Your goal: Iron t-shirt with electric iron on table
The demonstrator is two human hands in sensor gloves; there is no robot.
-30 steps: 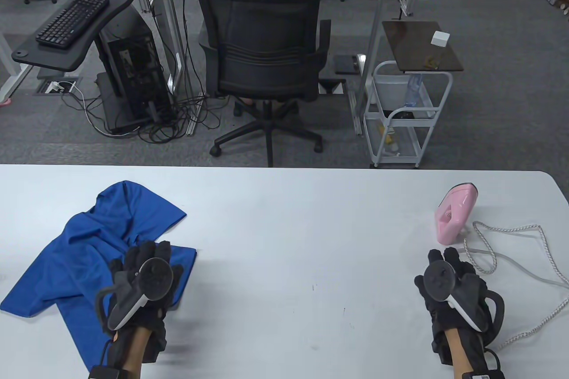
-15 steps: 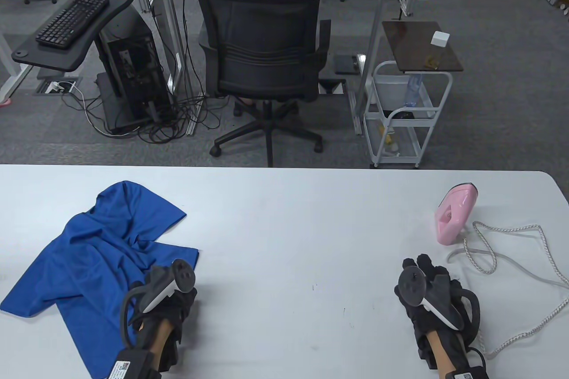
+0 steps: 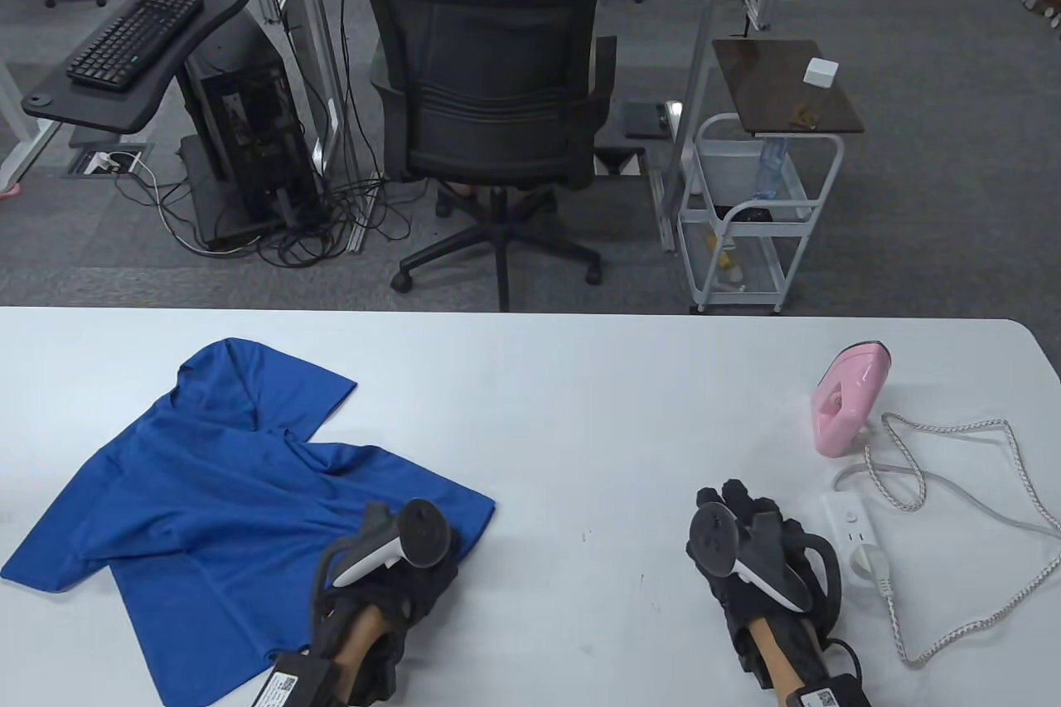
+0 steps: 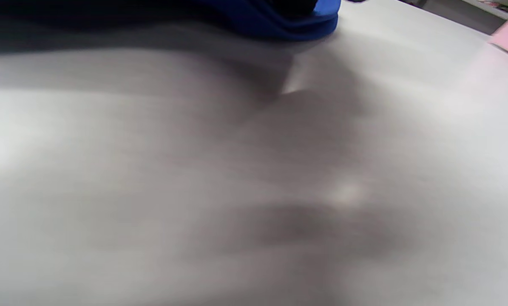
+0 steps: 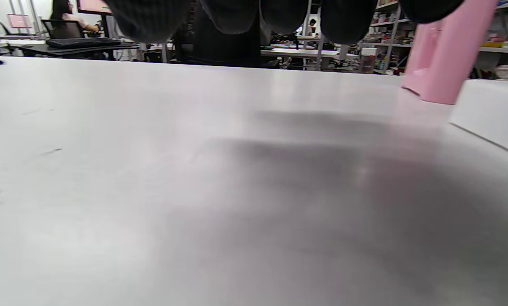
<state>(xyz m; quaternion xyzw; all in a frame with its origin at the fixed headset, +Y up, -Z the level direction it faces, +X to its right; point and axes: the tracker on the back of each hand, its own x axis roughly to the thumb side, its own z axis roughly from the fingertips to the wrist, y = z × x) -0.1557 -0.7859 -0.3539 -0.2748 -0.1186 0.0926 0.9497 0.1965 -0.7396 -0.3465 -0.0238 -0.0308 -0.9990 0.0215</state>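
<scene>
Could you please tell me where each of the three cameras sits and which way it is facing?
Table view: high, looking down at the table and office; both gloved hands show.
Left wrist view: low and blurred, facing the blue t-shirt edge; no clear fingers.
Right wrist view: low over the tabletop, facing the pink iron; fingertips hang in.
Shared: all show the iron; table and left wrist views share the shirt.

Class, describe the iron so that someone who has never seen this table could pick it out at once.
Start at the white table and go to its far right corner. The iron stands there upright, beyond the right hand, beside a looped braided cord. It is the only pink thing there.
</scene>
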